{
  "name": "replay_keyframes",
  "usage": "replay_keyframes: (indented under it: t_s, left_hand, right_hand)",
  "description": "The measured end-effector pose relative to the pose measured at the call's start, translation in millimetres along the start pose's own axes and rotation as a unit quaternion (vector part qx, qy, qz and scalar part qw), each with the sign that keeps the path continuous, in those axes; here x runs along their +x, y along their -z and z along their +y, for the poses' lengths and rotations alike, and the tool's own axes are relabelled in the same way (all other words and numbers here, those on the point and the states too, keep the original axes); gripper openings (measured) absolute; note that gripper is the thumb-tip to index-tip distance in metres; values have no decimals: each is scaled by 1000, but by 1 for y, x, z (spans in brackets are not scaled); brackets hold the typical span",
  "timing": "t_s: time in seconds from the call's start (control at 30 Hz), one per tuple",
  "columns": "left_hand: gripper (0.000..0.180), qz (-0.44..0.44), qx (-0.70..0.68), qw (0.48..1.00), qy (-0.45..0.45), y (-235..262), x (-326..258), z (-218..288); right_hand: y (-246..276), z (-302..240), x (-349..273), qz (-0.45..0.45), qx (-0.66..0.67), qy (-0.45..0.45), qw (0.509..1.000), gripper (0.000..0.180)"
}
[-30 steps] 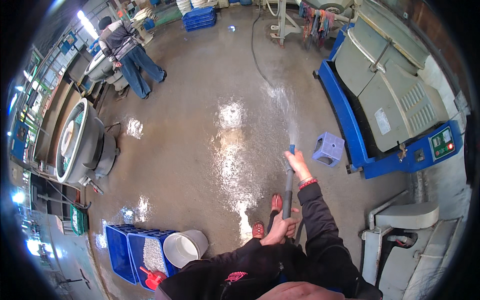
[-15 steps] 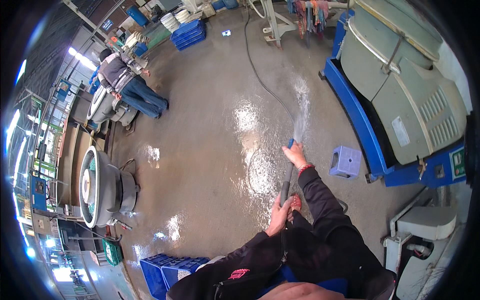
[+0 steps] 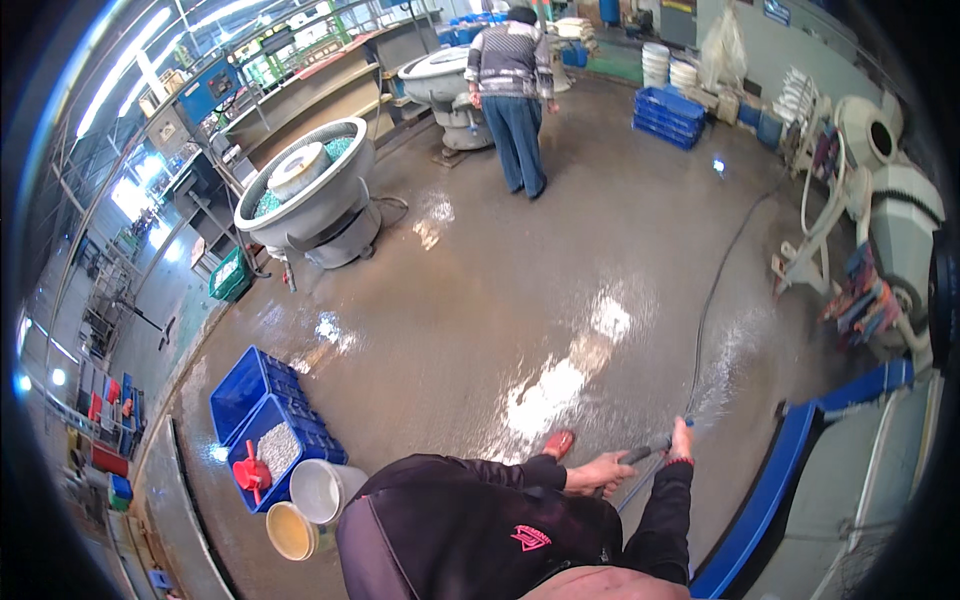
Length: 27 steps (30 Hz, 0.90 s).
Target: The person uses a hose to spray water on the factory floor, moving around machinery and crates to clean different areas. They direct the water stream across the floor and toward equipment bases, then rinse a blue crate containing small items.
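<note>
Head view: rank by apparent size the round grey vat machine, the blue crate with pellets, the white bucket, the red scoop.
1. Round grey vat machine, largest as seen, though farthest away.
2. Blue crate holding pellets.
3. White bucket, nearer the camera, so it may look larger than it is.
4. Red scoop, smallest.

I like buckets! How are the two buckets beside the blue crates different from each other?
The white bucket is bigger and pale grey-white inside; the yellow bucket is smaller with a tan inside. The white bucket sits right against the blue crate, while the yellow bucket sits further out, nearer the lower edge of the picture. Both are round, open-topped and look empty, side by side on the wet floor.
</note>
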<state>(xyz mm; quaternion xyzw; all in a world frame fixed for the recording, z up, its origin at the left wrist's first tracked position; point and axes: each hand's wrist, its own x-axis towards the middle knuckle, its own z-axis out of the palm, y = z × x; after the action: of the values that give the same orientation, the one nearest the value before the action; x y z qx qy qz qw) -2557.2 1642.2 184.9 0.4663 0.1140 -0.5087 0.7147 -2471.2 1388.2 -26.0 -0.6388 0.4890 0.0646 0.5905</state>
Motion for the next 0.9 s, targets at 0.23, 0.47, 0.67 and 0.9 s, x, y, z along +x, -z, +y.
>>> replay_keyframes:
  t_s: [0.23, 0.47, 0.67, 0.9]
  left_hand:
    - [69, -13, 157, 972, -175, 14, 62, 122]
    - [63, -14, 181, 976, -120, 14, 135, 195]
    - [62, -15, 73, 997, 37, 6, 234, 262]
    - [27, -42, 77, 987, 137, -60, 369, 328]
  right_hand:
    - [-16, -161, 41, 56, -5, 124, 991, 56]
    - [-30, -210, 96, -56, 190, 121, 973, 46]
    - [-40, -262, 186, 143, -102, 53, 983, 65]
    - [34, -328, 285, 112, -128, -69, 983, 76]
